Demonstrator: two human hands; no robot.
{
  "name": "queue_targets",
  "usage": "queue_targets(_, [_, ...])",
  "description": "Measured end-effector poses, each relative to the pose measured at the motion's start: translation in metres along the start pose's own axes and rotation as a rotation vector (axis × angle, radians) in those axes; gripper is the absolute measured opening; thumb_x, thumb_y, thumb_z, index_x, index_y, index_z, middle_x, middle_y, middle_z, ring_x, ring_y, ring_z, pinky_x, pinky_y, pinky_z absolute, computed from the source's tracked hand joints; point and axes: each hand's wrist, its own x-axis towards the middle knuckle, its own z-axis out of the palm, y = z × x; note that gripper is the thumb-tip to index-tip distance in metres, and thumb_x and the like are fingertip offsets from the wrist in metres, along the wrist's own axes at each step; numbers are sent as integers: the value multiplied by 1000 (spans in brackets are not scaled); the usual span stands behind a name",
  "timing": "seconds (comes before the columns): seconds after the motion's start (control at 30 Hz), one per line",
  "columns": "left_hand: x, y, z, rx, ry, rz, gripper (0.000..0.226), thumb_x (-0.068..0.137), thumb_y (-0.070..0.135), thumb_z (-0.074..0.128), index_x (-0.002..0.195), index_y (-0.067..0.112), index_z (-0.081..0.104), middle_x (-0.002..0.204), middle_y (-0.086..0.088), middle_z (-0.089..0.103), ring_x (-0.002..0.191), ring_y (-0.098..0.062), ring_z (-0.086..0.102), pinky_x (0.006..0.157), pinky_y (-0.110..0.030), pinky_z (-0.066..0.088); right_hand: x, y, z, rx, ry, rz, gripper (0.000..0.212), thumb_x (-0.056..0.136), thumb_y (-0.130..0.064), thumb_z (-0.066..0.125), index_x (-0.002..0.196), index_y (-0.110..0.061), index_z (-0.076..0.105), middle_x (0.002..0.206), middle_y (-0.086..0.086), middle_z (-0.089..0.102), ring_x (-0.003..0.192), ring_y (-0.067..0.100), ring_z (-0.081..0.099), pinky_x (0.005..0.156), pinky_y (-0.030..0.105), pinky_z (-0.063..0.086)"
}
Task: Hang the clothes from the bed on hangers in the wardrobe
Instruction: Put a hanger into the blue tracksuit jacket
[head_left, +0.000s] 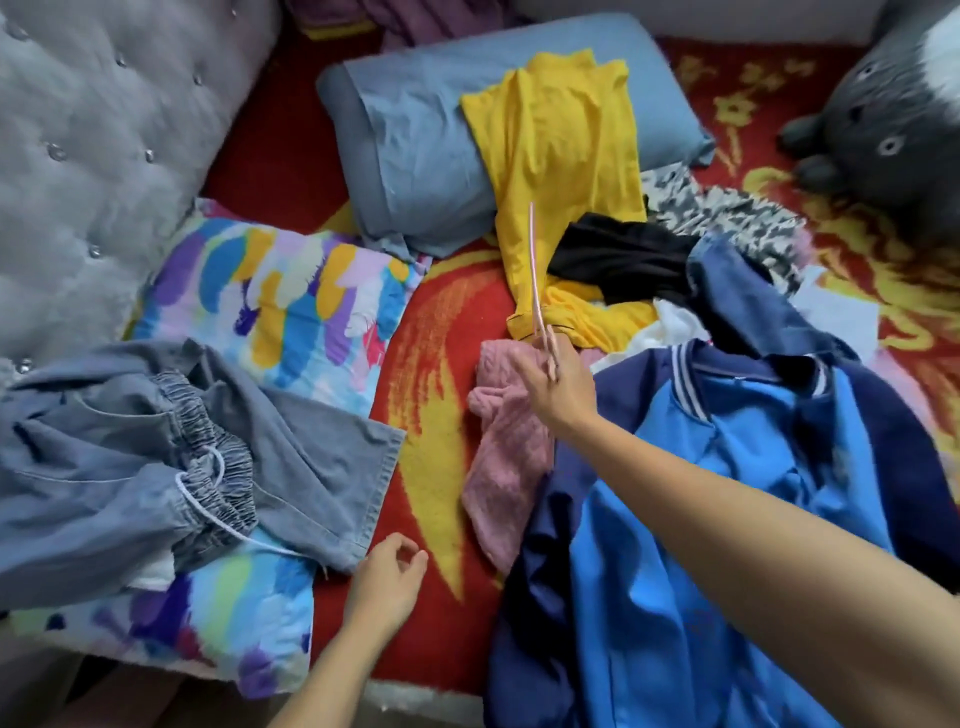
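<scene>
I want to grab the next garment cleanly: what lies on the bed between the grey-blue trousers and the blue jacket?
In the head view, between the grey-blue trousers and blue jacket lies bare red-and-yellow blanket, then a pink knit garment against the jacket's edge.

A bare strip of red bed cover (415, 364) runs up the middle of the frame. Jeans (156, 457) and pillows (291, 306) block the left; the jacket (701, 519) and heaped clothes (623, 270) crowd the right.

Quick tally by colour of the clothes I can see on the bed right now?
Blue or denim: 3, grey-blue trousers, blue jacket, denim garment
Yellow: 1, yellow shirt
Pink: 1, pink knit
Black: 1, black garment
Black-and-white print: 1
White: 1
Total: 8
</scene>
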Motion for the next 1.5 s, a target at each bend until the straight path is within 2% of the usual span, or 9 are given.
queue_targets(0.1, [2,36,3,31,-8,95,18,85,23,66,73,29,54,63,10,57,75,-22,62,68,-29,42,15,-17,-64,236,108,81,41,83,-60,46,69,-25,64,65,-15,52,77,17,53,78,52,54])
queue_targets(0.27, [-5,134,31,51,-79,280,10,84,27,65,77,28,59,76,1,69,81,-23,64,73,-32,47,5,-12,-204,467,308,160,32,98,-39,49,79,-22,69,55,1,41,45,11,39,43,23,35])
queue_targets(0.5, [-4,247,113,161,-204,411,19,85,36,57,95,21,63,91,-1,69,92,-23,63,80,-37,50,-36,81,-307,374,454,223,26,95,-28,58,76,-17,73,43,-11,51,40,-1,43,46,15,36])
queue_targets(0.67, [36,326,175,173,-65,427,40,88,39,59,118,13,55,122,-12,54,113,-33,54,90,-42,45,-59,168,-325,235,348,216,23,91,-18,64,77,-2,73,54,0,54,47,2,42,48,17,33])
queue_targets(0.8, [69,350,218,146,49,132,70,86,46,61,136,5,35,141,-16,39,130,-36,39,98,-48,39,-70,234,-333,251,283,244,24,89,-17,66,77,3,71,54,3,47,49,7,36,44,19,27])
queue_targets(0.93, [82,327,231,86,100,-43,38,87,16,52,123,5,53,128,-20,56,117,-39,52,90,-41,44,-63,253,-349,346,82,295,20,90,-15,64,78,-2,72,46,-6,40,38,2,30,38,11,23])
queue_targets(1.1, [45,316,187,68,203,274,17,88,10,50,92,5,65,93,-21,68,93,-40,59,71,-36,37,-28,226,-351,204,-157,203,31,89,-16,67,64,3,65,51,2,39,46,7,29,43,17,24])
queue_targets(1.3, [-33,299,123,171,156,648,15,85,22,54,90,17,67,78,-4,70,73,-24,64,64,-38,49,25,158,-285,127,-344,78,45,82,-25,71,43,-12,52,51,3,41,52,12,35,57,33,29])
queue_targets(1.5, [-43,271,89,363,261,861,17,76,40,56,77,23,59,119,2,53,113,-20,46,95,-33,32,24,117,-229,114,-539,-33,50,83,-27,71,42,-16,46,46,-5,37,49,9,31,55,33,27])
